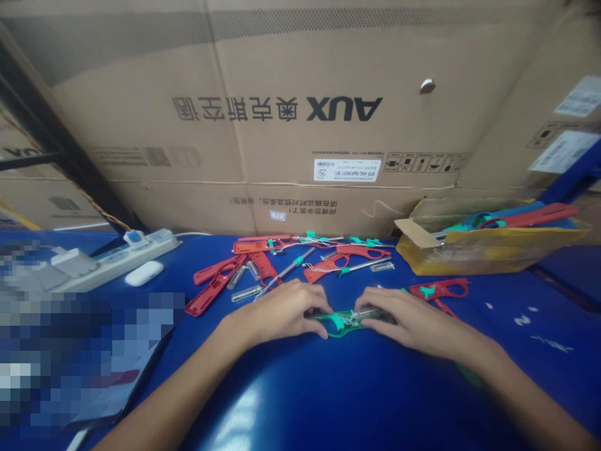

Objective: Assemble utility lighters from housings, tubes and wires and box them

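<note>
Pinched between thumb and fingers by the left hand (298,307) at its left end and the right hand (399,313) at its right, a curved green plastic casing (348,331) with thin white wires is held over the glossy blue tabletop (319,388). Beyond lie red plastic casings (266,268), slim metal tubes (369,265) and clear cylinders (246,293). Far right stands a yellow-taped cardboard box (469,260); flat printed cardboard (282,56) rises behind.

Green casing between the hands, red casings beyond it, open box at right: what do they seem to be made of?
Green casing: likely plastic, fairly smooth; thin curved edge, even colour.
Red casings: probably plastic, satin; uniform colour, moulded recesses.
Open box: seemingly cardboard, given its brown flap; its shiny yellow covering may be tape.
</note>
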Demonstrator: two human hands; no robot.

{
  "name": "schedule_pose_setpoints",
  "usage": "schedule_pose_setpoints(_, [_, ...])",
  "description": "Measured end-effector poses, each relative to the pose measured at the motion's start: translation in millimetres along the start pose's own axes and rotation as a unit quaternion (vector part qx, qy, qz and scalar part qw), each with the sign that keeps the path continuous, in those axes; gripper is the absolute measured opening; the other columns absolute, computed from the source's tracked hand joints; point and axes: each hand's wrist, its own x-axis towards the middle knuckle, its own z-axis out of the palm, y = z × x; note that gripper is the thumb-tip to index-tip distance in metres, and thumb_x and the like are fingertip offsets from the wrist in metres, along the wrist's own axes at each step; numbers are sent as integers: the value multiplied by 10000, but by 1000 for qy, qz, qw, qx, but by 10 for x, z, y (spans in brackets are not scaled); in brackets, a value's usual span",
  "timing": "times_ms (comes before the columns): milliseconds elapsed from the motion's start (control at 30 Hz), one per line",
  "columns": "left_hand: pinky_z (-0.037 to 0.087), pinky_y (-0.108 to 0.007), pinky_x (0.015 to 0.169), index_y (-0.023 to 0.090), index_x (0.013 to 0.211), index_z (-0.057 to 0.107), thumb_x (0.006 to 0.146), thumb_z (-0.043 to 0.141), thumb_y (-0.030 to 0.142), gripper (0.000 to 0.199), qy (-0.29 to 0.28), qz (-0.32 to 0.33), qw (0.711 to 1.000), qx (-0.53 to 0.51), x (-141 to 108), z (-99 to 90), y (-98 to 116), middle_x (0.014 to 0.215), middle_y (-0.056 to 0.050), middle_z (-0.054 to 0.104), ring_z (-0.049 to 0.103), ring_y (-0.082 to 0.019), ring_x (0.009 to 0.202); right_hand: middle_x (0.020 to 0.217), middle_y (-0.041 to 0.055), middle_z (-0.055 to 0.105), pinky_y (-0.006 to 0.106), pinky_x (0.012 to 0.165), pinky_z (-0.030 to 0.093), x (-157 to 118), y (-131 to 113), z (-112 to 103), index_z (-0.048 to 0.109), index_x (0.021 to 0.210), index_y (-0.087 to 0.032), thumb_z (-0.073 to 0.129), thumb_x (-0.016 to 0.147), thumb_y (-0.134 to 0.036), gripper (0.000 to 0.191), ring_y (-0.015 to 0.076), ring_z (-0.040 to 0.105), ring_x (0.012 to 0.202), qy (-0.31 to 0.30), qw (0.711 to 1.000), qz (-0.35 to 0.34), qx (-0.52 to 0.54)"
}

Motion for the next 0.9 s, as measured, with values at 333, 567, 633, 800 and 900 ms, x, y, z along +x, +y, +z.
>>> schedule_pose_setpoints(333, [434, -355, 867, 240, 1223, 712, 956, 677, 324, 282, -2, 19, 987, 159, -23, -4, 136, 1089, -37, 699, 664, -223, 991, 1114, 54, 633, 339, 893, 465, -5, -18, -62, 669, 1122, -240, 458, 1045, -421, 288, 191, 610, 1001, -3, 999, -7, 51])
schedule_pose_setpoints(567, [479, -327, 850, 239, 1248, 717, 962, 672, 277, 292, -19, 2, 990, 140, -4, -28, 172, 1087, -51, 674, 667, -200, 961, 1174, 58, 601, 350, 904, 467, -6, -16, -46, 686, 1145, -268, 469, 1037, -423, 288, 203, 603, 1035, 5, 1000, 2, 17])
schedule_pose_setpoints(633, [491, -319, 848, 239, 1247, 717, 962, 673, 272, 290, -24, -4, 992, 127, -2, -35, 171, 1095, -50, 673, 670, -192, 957, 1184, 58, 602, 353, 905, 467, -10, -15, -42, 682, 1143, -268, 475, 1035, -417, 277, 207, 603, 1047, 3, 1000, 8, 4])
schedule_pose_setpoints(800, [512, -312, 834, 233, 1243, 723, 947, 692, 282, 302, -31, -20, 993, 109, 1, -37, 147, 1105, -58, 674, 675, -199, 958, 1146, 39, 633, 334, 885, 466, 2, -7, -42, 663, 1129, -252, 467, 1044, -387, 253, 192, 611, 1027, -10, 1000, 2, 0])
schedule_pose_setpoints(900, [514, -308, 842, 233, 1239, 727, 944, 698, 279, 300, -30, -20, 995, 98, 1, -36, 131, 1100, -57, 675, 675, -198, 961, 1138, 35, 646, 332, 888, 462, 5, -6, -51, 664, 1126, -252, 470, 1044, -393, 253, 193, 611, 1033, -7, 1000, -4, -1])
